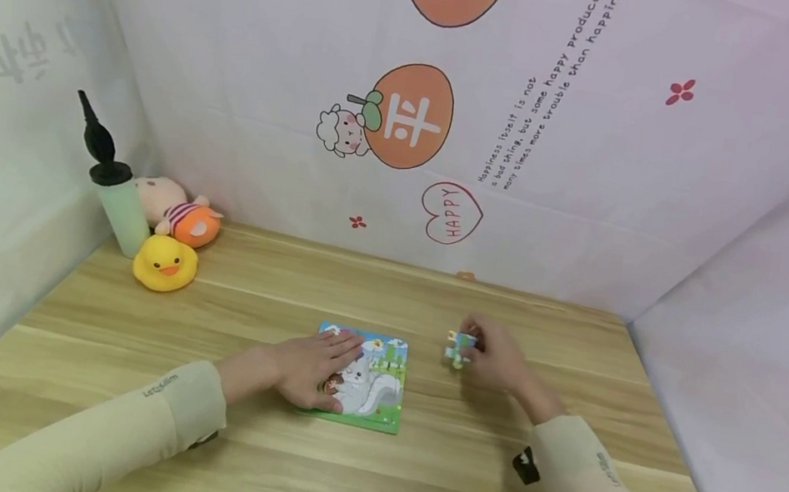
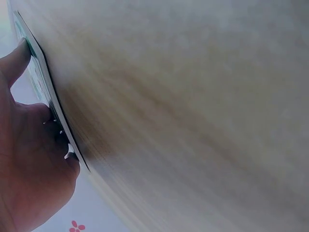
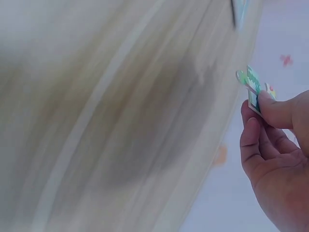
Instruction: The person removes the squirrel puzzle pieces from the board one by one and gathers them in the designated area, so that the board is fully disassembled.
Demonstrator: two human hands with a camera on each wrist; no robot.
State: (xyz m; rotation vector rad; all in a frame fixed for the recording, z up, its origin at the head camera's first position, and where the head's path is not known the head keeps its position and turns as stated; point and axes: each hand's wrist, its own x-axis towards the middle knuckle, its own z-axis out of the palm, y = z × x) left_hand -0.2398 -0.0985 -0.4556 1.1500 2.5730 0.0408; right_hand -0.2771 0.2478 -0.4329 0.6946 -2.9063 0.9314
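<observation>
A square jigsaw puzzle with a white squirrel, blue sky and green grass lies on the wooden table. My left hand rests on its left half with outstretched fingers, covering part of the picture. In the left wrist view, the thumb touches the top of the puzzle near its edge. To the right of the puzzle, my right hand pinches loose jigsaw pieces between thumb and fingers. The right wrist view shows these green and white pieces held above the table, partly hidden by the thumb.
At the table's back left stand a yellow rubber duck, a plush toy and a pale green pump with a black top. Printed white cloth walls border the table at the back and sides.
</observation>
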